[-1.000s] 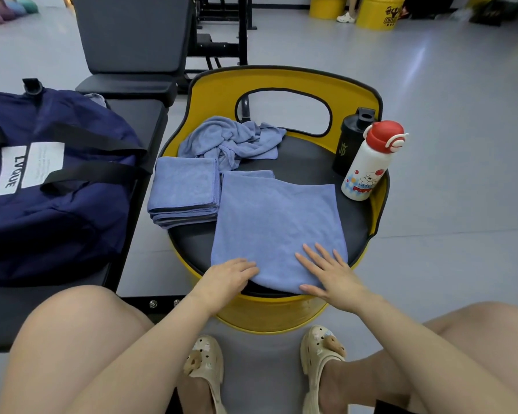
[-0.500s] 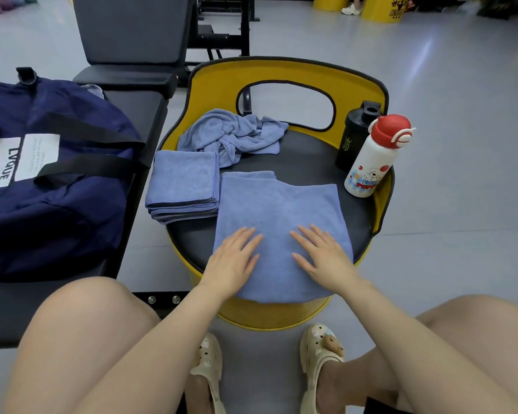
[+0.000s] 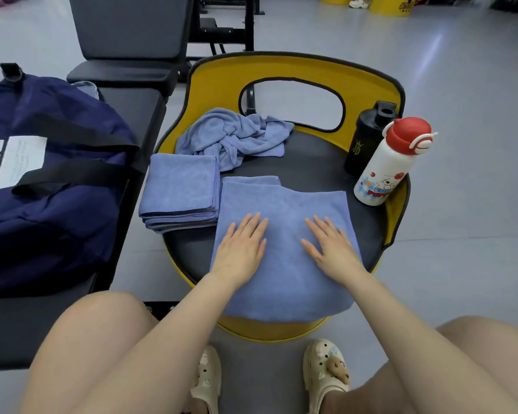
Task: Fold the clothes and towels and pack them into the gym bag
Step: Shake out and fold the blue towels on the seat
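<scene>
Both hands point(image 3: 241, 249) farther up the towel point(image 3: 284, 210) than before

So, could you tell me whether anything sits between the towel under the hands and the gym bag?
Yes: the folded towel stack lies between the flat towel and the gym bag on the left.

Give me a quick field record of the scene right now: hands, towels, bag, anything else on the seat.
left hand: flat, fingers straight, pressing on the spread towel
right hand: flat, fingers straight, pressing on the same towel
spread towel: blue, lying on the black seat, near edge hanging over the front
folded towel stack: left of the spread towel
crumpled towel: unfolded, at the seat's back
gym bag: navy, on the bench to the left
bottles: black shaker and white bottle with red cap, seat's right edge
</scene>
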